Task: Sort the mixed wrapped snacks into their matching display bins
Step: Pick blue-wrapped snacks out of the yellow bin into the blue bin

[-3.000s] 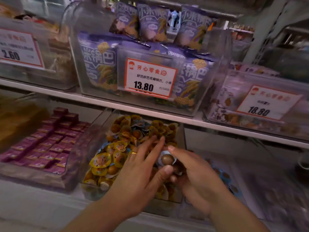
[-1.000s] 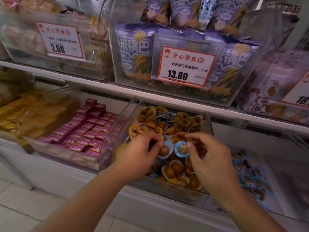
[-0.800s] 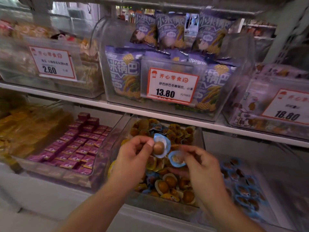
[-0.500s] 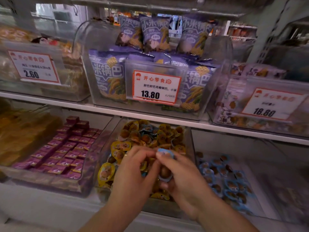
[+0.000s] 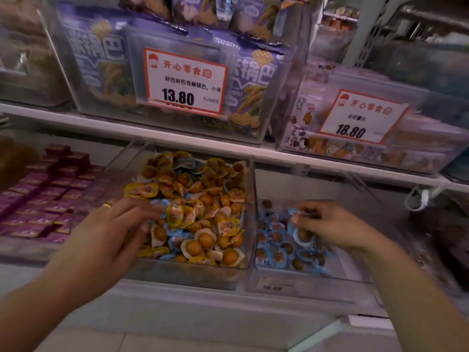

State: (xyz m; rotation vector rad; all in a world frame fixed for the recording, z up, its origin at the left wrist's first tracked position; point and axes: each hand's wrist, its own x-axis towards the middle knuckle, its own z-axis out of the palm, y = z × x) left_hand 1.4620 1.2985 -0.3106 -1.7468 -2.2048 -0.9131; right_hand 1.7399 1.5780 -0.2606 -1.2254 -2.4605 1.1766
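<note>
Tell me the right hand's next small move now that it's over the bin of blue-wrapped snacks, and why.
Probably open the right hand and drop its blue-wrapped snacks into the right bin. The hand is over that bin, which holds only blue wrappers, so they match. The left hand is in the middle bin, where blue wrappers lie among the yellow.

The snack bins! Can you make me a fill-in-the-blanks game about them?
1. The right hand holds snacks wrapped in ____ over the right bin.
2. The left hand wears a ____ on one finger.
3. The price tag above the middle bin reads ____.

Missing words: blue; ring; 13.80
</note>
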